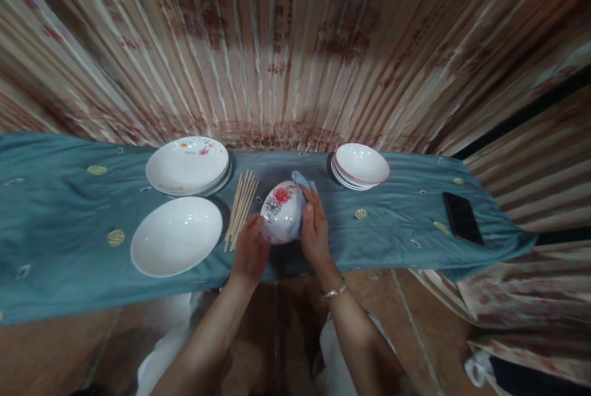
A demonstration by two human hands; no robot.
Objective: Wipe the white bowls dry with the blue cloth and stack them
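A white bowl (287, 218) with red and grey flowers on its outside is tilted on its side between my hands, near the table's front edge. My left hand (252, 249) grips its lower left rim, fingers partly hidden behind it. On the other side, my right hand (316, 223) presses a light blue cloth (299, 179) against the bowl. Just left of the bowl lie several wooden chopsticks (242, 208) in a loose bundle. Whether the bowl touches the tablecloth cannot be made out.
Stacked plates (187, 165) stand at the back left, with a large white bowl (175, 237) in front of them. Stacked red-rimmed bowls (362, 163) sit at the back right. A black phone (462, 217) lies near the right end of the teal tablecloth (388, 236). Pleated curtains (295, 63) hang behind.
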